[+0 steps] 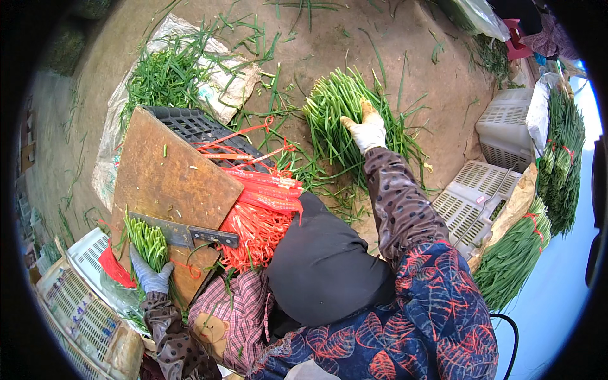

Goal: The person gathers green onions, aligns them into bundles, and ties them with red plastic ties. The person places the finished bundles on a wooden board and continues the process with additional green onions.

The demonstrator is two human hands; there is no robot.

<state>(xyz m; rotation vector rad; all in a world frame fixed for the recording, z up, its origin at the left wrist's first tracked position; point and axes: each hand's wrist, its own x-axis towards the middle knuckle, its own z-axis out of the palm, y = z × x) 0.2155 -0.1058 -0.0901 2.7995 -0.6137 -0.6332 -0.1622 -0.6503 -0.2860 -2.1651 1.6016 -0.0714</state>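
Note:
My left hand [151, 274], in a grey-blue glove, grips a bunch of garlic chives [148, 243] at the lower end of a wooden board [173, 166]. The cut stem ends point away from me. Just beyond that bunch, a cleaver [183, 231] lies across the board, its dark riveted handle toward my knee. My right hand [369, 129], wearing a white glove with yellowed fingertips, reaches forward onto a loose pile of garlic chives [332, 109] on the floor. Its thumb and fingers are spread over the stems. Red printed tie strips [259, 228] heap beside the board.
A black plastic crate [204, 130] stands behind the board. Chive trimmings [164, 78] lie on a woven sack [237, 80]. To the right are pale plastic crates [475, 199] and tied chive bundles [517, 256]. More crates [78, 304] stand lower left. Part of another person [551, 38] shows upper right.

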